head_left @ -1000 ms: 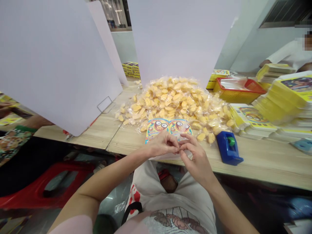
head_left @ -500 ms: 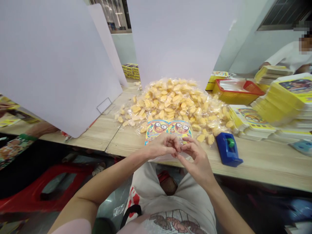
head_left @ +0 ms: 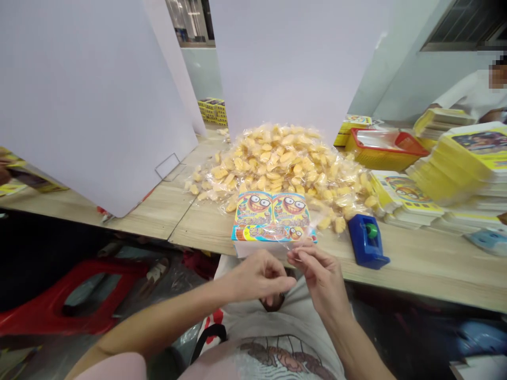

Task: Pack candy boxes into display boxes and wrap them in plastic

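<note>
My right hand [head_left: 317, 272] pinches a thin piece of clear plastic film [head_left: 288, 243] between thumb and fingers, just in front of a colourful printed box [head_left: 273, 233]. The film is hard to make out against the box, whose face shows two cartoon faces with glasses. Nearer my body and to the left, my left hand [head_left: 263, 279] is apart from the box, its fingers loosely curled and the thumb stretched out, with nothing visible in it. Behind the box lies a big heap of yellow pieces in clear wrappers [head_left: 277, 158].
A blue tape dispenser [head_left: 368, 240] stands right of the box. Beyond it are stacks of yellow printed cards [head_left: 412, 195] and an orange-red basket [head_left: 386, 150]. White boards [head_left: 285, 68] rise behind the heap and at left. A co-worker in white [head_left: 463, 89] sits at far right.
My hands, close together over the box's front before, have drawn apart and toward me. The front of the box now shows, and clear film trails from my right fingers. The co-worker's patterned sleeve has left view.
</note>
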{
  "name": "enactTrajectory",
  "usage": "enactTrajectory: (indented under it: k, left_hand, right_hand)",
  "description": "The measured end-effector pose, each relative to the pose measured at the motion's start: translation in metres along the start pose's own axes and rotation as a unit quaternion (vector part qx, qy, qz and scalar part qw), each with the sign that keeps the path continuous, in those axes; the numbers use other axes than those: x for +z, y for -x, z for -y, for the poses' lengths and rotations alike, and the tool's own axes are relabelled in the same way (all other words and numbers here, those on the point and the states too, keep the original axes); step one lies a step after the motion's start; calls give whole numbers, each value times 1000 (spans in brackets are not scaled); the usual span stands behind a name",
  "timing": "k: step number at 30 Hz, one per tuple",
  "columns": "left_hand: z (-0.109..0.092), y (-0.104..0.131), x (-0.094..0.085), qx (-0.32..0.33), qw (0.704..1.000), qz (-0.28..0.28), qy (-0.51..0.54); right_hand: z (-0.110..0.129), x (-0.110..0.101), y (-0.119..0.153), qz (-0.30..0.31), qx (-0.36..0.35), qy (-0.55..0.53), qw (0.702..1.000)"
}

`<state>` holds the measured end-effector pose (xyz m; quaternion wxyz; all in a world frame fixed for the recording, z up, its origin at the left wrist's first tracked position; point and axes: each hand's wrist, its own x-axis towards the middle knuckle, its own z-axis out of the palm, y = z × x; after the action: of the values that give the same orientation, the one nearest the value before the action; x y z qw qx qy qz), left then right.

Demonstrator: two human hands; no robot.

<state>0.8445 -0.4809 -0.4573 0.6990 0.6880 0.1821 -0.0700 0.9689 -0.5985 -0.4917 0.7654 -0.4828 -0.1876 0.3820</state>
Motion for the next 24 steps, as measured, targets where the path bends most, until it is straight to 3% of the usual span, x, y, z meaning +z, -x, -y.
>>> enactTrajectory:
  k: [4,8,11,14,17,20,24]
  left_hand:
    - [25,2,36,42,970,-166,175]
    - [22,1,39,113,917,-266,273]
    - [21,10,27,106,910,-302,263]
    - [26,22,17,86,920,-282,258]
    - [33,35,13,103,907,-288,291]
    - [38,47,16,135,883,-313,324]
    - [47,57,27,188,869,-364,276]
  right_hand:
    - [-20,7,20,13,23,19,999]
    - [-14,5,40,78,-38,169,982]
    - [15,3,48,121,-190,317,921]
    - [38,12,33,193,-358,388,827]
    - [33,29,4,338,-376,402,763]
    - [12,44,-17,403,-317,393,764]
    - [-4,48,-19,389,-288,379,788]
